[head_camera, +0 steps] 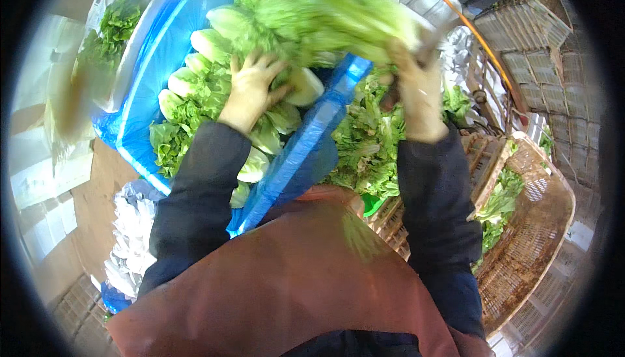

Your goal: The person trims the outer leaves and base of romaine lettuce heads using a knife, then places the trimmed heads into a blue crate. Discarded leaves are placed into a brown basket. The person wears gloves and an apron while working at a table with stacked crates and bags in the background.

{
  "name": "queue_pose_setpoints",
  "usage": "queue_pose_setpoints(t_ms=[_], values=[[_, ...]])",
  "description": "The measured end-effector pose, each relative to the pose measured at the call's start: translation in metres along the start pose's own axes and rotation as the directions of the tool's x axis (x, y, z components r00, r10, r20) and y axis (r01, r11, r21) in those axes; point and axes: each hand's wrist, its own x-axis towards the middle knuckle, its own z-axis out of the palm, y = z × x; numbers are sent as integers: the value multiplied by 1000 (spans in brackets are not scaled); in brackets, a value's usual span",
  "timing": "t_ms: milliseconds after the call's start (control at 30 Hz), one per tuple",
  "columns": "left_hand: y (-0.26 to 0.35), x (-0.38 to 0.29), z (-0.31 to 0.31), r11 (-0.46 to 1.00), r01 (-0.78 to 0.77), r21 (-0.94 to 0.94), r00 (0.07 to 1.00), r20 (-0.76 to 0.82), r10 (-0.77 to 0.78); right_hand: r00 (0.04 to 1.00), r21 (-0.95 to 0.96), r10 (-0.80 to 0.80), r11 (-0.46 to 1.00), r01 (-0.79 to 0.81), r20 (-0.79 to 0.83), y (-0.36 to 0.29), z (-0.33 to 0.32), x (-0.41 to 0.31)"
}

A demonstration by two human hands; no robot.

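Observation:
My left hand (254, 86) rests with its fingers spread on heads of romaine-like lettuce (215, 42) packed in a blue plastic liner (158, 44). Their pale cut ends face left. My right hand (415, 86) grips the pale stem end of a large leafy lettuce head (332, 15), which is blurred and lies across the far side of the packed heads. Beside the right fingers is a dark, blade-like shape (434, 39), too blurred to name. A folded edge of the liner (317, 113) runs between my hands. Loose trimmed leaves (366, 137) lie below my right hand.
A brown apron (283, 279) covers my front. On the right stand a dirty plastic basket (532, 240) with leaves and several stacked crates (552, 74). White plastic bags (129, 240) hang at the left, and more greens (110, 35) lie at the far left.

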Motion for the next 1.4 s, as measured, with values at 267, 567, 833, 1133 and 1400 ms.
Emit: queue_pose_setpoints(t_ms=[267,567,833,1133,1400], values=[[-2,-32,-39,985,-81,-149,957,-287,36,894,-925,274,241,294,355,44,66,76],[36,-62,21,848,-512,136,824,359,439,996,-238,86,967,-86,-12,56,17,-22],[67,36,-30,923,-352,154,922,-115,370,561,76,729,582,-810,392,126,-77,-242],[12,87,41,935,-137,327,975,209,70,890,-418,51,870,-263,-453,100,-385,-195],[152,19,3,958,120,-259,991,-30,-132,938,-669,187,660,-341,-293,204,-600,-113]])
